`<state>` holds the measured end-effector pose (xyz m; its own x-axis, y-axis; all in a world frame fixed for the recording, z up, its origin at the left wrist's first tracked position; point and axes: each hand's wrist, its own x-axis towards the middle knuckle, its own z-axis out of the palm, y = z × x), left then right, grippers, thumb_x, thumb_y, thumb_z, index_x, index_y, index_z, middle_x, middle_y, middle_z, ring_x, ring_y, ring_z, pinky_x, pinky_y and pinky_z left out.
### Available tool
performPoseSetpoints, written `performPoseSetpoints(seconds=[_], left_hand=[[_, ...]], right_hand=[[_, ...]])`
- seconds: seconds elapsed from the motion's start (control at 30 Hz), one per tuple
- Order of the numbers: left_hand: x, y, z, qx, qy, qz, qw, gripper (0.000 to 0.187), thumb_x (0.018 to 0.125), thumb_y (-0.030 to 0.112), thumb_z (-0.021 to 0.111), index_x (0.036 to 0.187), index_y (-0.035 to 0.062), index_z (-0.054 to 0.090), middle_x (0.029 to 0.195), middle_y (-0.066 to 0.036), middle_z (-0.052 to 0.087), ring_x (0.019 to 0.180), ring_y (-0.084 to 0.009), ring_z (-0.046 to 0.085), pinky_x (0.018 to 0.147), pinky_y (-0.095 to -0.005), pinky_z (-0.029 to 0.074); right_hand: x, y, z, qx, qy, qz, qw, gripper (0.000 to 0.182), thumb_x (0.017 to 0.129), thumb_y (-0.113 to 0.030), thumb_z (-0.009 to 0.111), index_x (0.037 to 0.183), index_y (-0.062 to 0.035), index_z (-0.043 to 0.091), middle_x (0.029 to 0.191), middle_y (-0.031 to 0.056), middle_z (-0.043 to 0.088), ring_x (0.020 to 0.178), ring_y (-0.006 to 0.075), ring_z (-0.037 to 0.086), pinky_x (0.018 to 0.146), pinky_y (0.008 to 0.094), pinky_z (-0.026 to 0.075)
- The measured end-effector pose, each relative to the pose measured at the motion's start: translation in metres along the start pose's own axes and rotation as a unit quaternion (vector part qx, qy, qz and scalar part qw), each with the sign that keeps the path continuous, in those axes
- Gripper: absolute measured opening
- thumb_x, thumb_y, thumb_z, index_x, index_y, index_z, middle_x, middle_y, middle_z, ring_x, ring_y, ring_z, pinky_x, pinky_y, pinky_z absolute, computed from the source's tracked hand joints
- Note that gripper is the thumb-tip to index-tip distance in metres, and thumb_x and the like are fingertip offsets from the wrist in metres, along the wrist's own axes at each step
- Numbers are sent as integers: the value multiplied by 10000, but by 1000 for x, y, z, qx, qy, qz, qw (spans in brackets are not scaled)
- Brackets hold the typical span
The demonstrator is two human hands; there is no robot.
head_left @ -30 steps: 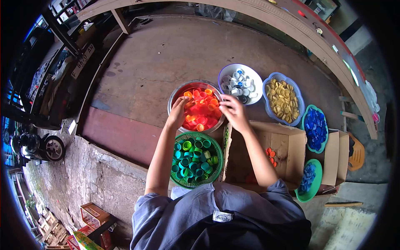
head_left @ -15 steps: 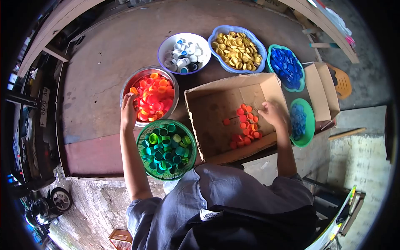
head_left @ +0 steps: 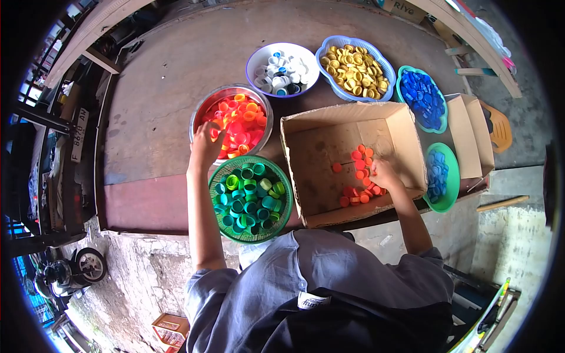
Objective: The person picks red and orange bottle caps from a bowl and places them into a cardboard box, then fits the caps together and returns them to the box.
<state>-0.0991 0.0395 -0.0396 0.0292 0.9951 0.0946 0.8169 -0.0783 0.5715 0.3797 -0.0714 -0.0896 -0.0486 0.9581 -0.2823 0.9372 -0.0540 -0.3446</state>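
My left hand rests on the near rim of the metal bowl, fingers curled loosely over the red and orange caps there; whether it pinches one I cannot tell. My right hand is down inside the cardboard box, fingers bent and touching the orange caps that lie loose on the box floor; I cannot tell whether it grips any. Between my arms, just beside the left hand, sits the green basket of green and teal caps. Further along the counter stand the white bowl, yellow-cap tray and blue-cap trays.
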Motion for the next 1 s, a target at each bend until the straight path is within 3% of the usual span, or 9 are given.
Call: performPoseSetpoints(seconds=[0.17,0.23,0.3,0.4,0.5,0.6,0.7,0.83,1.0], left_hand=[[-18,27,1,-66,88,135,985,321,771,160,624,1049,34,523,1158,-186,480,1117,-349,415,953,-427,333],[-31,52,3,-113,76,161,978,344,761,124,635,1066,23,514,1138,-185,479,1064,-342,450,925,-426,357],[-55,93,10,-212,37,87,973,370,758,108,641,1089,20,501,1100,-167,489,998,-321,485,882,-410,387],[-81,168,19,-330,-100,185,920,415,758,112,652,1127,13,491,1043,-145,510,942,-270,523,824,-353,427],[-82,175,40,-315,-34,276,908,376,752,97,660,1093,17,523,1014,-138,521,935,-263,537,798,-329,447],[-80,161,34,-319,-12,227,920,284,749,43,651,1020,17,569,958,-127,544,889,-251,561,733,-307,477],[-69,136,23,-311,3,196,930,251,743,-4,639,985,9,573,932,-115,555,826,-219,579,616,-282,501],[-42,83,13,-187,138,99,968,243,737,33,635,969,-1,570,885,-156,551,798,-307,556,694,-386,455],[-49,92,9,-101,94,140,980,559,712,134,678,1211,40,445,1182,-179,464,1125,-348,418,958,-425,342]], right_hand=[[-2,16,0,24,-20,-2,1000,140,645,-78,661,729,-6,575,674,113,606,651,220,603,609,313,484],[-5,-2,-13,202,-38,79,975,131,701,-85,644,793,-19,578,710,76,592,658,173,585,598,286,477],[-12,-44,-34,459,-44,71,884,127,773,-93,607,878,-35,567,770,45,567,675,125,555,589,254,461],[-11,-124,-49,714,-71,-27,696,150,851,-84,543,990,-31,543,861,54,560,663,101,524,561,221,432],[-4,-171,-41,720,-107,-56,683,145,843,-126,561,981,-91,535,837,2,563,667,60,507,555,185,406],[7,-187,-26,751,-143,-82,639,146,847,-118,559,986,-80,538,828,7,568,654,45,485,534,184,382],[12,-200,-15,705,-145,-111,685,218,866,-131,541,1067,-56,503,813,5,529,668,58,484,549,189,395],[11,-202,-10,714,-120,-98,682,269,872,-143,531,1117,-50,472,917,31,509,762,86,508,619,217,425],[16,-193,-1,813,-95,-94,567,456,906,-392,408,1248,-92,379,1030,87,533,853,183,536,701,307,426]])
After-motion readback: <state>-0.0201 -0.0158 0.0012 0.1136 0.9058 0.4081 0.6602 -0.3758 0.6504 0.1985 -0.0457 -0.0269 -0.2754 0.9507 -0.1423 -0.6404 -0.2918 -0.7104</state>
